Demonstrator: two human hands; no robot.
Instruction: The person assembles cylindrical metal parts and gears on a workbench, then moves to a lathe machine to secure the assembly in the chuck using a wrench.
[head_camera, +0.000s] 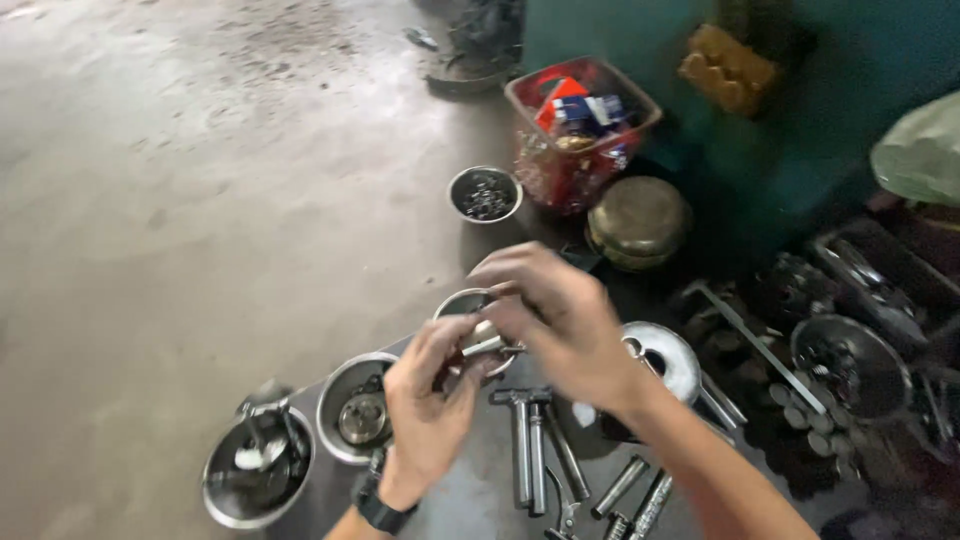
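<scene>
Your left hand (425, 405) and right hand (560, 320) had fingers clamped on a small metal part (487, 345) above the steel bowls (350, 405), loose tools (535, 450) unsorted at five o'clock.

Concrete floor (200, 200) bearing steel bowls (485, 193), a red plastic basket (580, 130), a brass-coloured lidded pot (638, 220), and, blurred, what appear to be T-handle wrenches (530, 440).

Both hands meet mid-frame: left hand (428, 400) fingers curled in a pinching grip, right hand (560, 320) arched above, seemingly closed.
</scene>
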